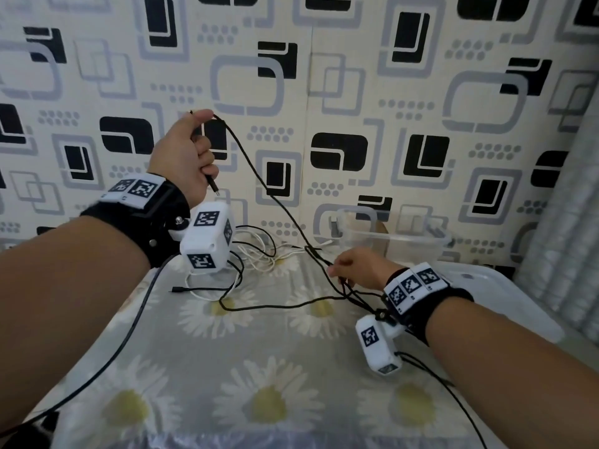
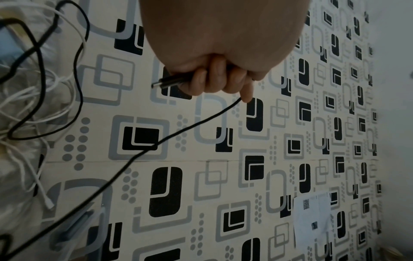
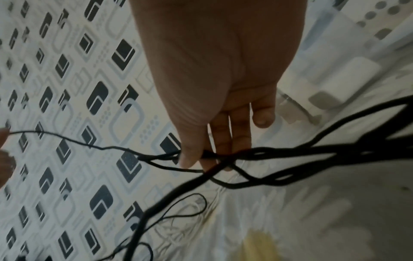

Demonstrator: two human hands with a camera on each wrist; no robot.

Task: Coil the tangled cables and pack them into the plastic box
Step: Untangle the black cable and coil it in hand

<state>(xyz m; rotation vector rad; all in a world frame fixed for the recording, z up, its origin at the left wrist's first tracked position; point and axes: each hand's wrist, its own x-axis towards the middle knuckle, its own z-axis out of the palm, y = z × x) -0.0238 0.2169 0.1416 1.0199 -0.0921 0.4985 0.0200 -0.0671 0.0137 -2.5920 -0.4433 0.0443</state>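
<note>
Two hands separating one black cable from a tangle, before any coiling. The left hand [image 1: 183, 153], raised at the left in front of the patterned wall [image 1: 340, 92], is curled into a fist around the plug end of the black cable [image 1: 259, 179]; the connector [image 2: 165, 83] projects from the fist, and the cable leaves past the extended fingertip and slopes down to the right. The right hand [image 1: 356, 265], low over the daisy-print cloth [image 1: 269, 367], pinches several black strands together between thumb and fingers where they cross, as the right wrist view shows. The remaining tangle of black and white cables [image 1: 259, 254] lies on the cloth at the far side, behind the left wrist camera. The clear plastic box [image 1: 392, 236] stands open at the far right against the wall, with no cable visible in it; a white lid [image 1: 505, 296] lies just to its near right. Judged step: freeing the cable, with packing not begun. The next move probably calls for drawing the strand clear of the crossings before winding loops. Which strands at the right hand belong to which cable cannot be made out, and motion blur softens that view; one black lead runs off the near edge.
</note>
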